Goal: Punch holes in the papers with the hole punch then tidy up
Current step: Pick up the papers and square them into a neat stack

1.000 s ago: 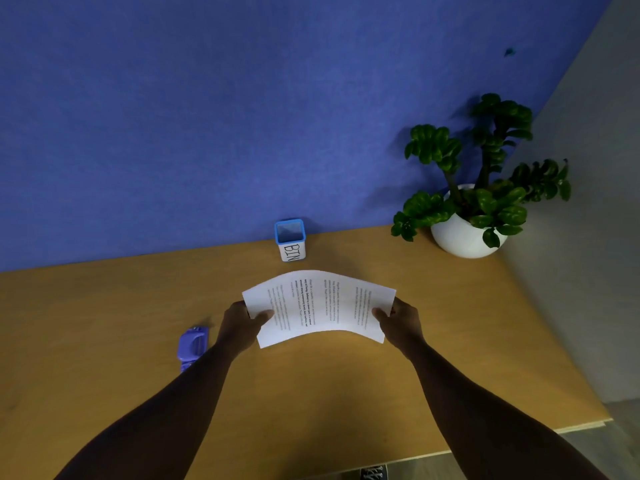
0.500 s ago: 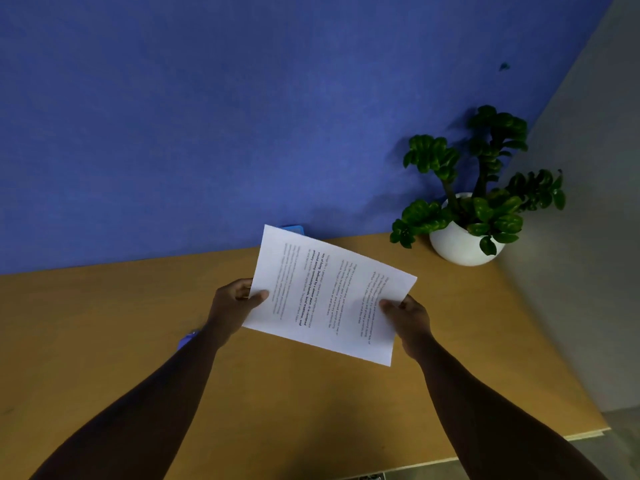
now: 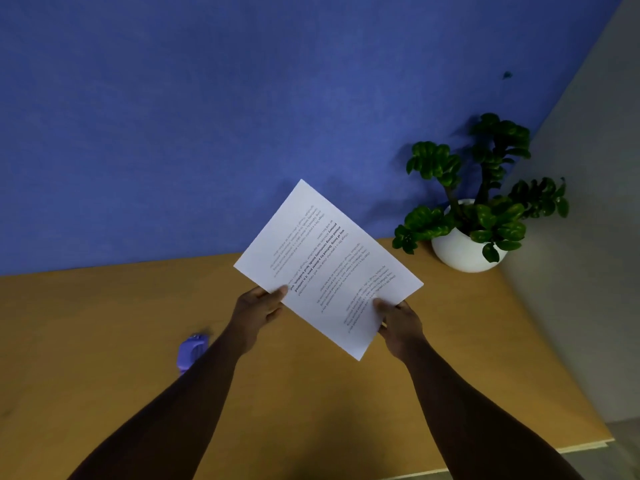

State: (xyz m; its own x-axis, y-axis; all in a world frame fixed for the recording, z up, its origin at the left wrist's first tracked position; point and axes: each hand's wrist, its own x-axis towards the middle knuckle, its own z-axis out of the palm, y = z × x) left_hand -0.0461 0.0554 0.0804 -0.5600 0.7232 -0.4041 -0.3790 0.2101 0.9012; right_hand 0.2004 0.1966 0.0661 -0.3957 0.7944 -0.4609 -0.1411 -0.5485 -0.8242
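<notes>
I hold the white printed papers [image 3: 325, 268] up above the wooden desk [image 3: 104, 323], tilted so one corner points up at the blue wall. My left hand [image 3: 258, 311] pinches their lower left edge. Their lower right edge is gripped by my right hand [image 3: 398, 323]. The printed text faces me upside down. A purple hole punch [image 3: 190, 351] lies on the desk to the left, partly hidden behind my left forearm.
A green plant in a round white pot [image 3: 464, 251] stands at the back right corner of the desk. A blue wall [image 3: 207, 116] rises behind the desk, a grey wall [image 3: 588, 237] on the right. The desk's front edge runs at lower right.
Both hands have lifted the papers off the desk and turned them counter-clockwise, from flat and bowed to raised and tilted. The papers now hide the small blue bin at the back.
</notes>
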